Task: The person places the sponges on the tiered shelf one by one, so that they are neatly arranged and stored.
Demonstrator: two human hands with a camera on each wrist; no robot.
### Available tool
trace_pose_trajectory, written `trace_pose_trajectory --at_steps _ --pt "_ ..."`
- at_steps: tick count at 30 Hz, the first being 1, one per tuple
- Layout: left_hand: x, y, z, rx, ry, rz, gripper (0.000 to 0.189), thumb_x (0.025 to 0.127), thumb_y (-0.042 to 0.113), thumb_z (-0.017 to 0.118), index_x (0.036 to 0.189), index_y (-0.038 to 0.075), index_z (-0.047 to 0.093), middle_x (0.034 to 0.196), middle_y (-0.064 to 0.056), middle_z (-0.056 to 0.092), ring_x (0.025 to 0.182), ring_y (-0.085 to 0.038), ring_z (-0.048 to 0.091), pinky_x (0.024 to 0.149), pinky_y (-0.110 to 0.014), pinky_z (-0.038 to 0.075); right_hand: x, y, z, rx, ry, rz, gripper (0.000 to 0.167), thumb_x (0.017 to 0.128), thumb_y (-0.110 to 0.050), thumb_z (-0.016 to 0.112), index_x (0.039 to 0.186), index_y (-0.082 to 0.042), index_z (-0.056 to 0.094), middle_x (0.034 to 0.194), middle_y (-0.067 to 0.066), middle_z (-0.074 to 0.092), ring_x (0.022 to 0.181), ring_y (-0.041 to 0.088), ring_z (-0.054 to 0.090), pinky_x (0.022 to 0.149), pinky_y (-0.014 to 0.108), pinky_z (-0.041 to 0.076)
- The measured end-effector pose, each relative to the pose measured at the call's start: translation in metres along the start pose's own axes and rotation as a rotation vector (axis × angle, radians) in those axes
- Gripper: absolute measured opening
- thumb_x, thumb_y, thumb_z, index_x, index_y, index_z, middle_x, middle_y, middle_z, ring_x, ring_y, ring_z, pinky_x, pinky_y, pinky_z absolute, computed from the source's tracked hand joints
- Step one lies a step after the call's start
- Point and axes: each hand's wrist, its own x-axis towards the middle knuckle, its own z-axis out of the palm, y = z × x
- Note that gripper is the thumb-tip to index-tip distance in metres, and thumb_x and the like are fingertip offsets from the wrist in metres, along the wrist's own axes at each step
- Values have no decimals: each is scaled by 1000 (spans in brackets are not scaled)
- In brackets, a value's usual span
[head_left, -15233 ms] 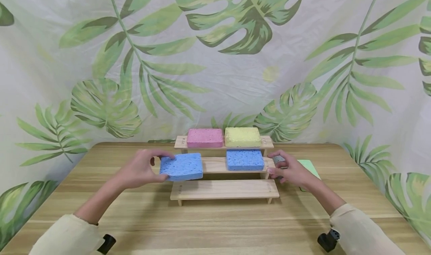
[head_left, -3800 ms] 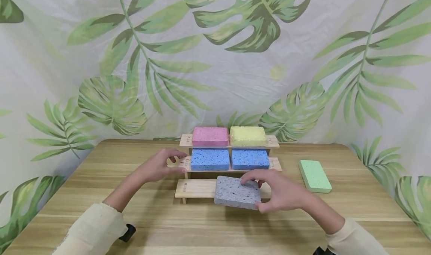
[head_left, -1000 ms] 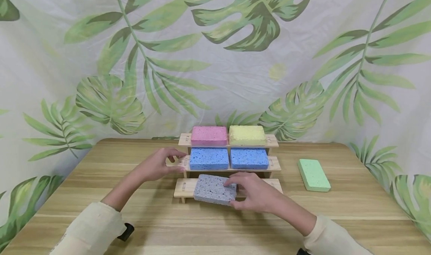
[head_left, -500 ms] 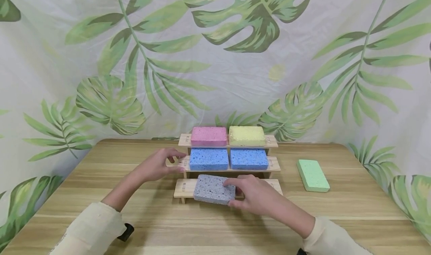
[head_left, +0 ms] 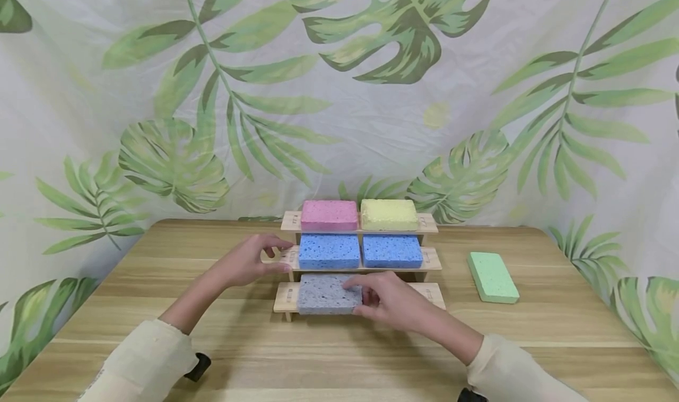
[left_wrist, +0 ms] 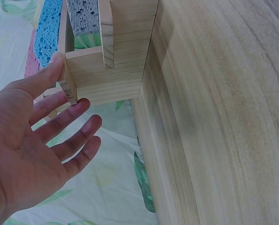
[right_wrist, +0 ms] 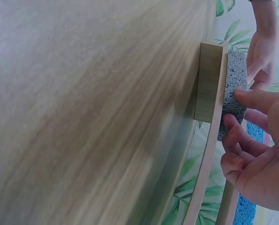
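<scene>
A three-tier wooden stand (head_left: 433, 296) holds sponges on its steps. My left hand (head_left: 245, 262) pinches the left end of the middle step; in the left wrist view the thumb lies on top of the board and a finger beneath. My right hand (head_left: 395, 302) holds the right end of a grey speckled sponge (head_left: 323, 293), which lies on the left part of the lowest step. In the right wrist view the sponge (right_wrist: 234, 79) sits flat along the board. Two blue sponges, a left one (head_left: 329, 251) and a right one (head_left: 392, 251), rest side by side on the middle step.
On the top step sit a pink sponge (head_left: 329, 215) and a yellow sponge (head_left: 389, 214). A green sponge (head_left: 493, 277) lies on the wooden table (head_left: 318, 361) right of the stand. A leaf-print cloth (head_left: 371, 125) hangs behind the table.
The grey sponge has moved slightly left and come level on the lowest step, straighter than before, my right hand moving with it. My left hand has stayed at the stand's middle step.
</scene>
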Motion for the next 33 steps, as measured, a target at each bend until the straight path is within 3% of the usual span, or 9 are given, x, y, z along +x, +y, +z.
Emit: trace_pose_trajectory --at_steps 14,33 --pt "0 0 0 5 4 6 47 90 22 82 127 -5 70 121 -18 73 96 -33 65 82 -52 55 10 -3 5 -38 28 41 37 94 -12 77 130 -8 70 74 -10 56 65 1 48 62 22 48" --pt "-1 1 0 10 4 6 46 90 20 82 126 -5 70 122 -19 72 96 -31 65 84 -52 54 11 -2 8 -7 42 47 38 92 -12 79 129 -8 70 73 -10 57 62 1 49 60 21 48"
